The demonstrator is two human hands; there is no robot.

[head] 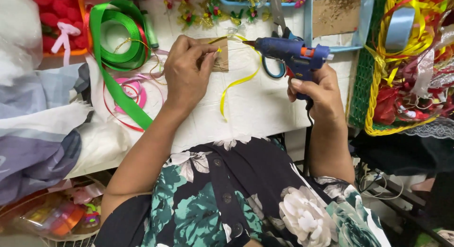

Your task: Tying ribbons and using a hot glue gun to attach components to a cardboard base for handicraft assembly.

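Note:
My right hand [318, 92] grips a blue glue gun [292, 55] by its handle, nozzle pointing left toward a small brown cardboard piece [220, 55] on the white work surface [265, 107]. My left hand [187, 72] pinches a thin yellow ribbon [239, 81] against that cardboard with thumb and fingertips. The ribbon loops under the gun's nozzle and trails down toward me. A small clear bow sits just above the cardboard.
A green ribbon roll [118, 36] and its loose strip lie at the left, with pink and red ribbon [132, 93] beside it. Blue-handled scissors [276, 62] rest behind the gun. A basket of mixed ribbons [406, 62] stands at the right; small decorations line the far edge.

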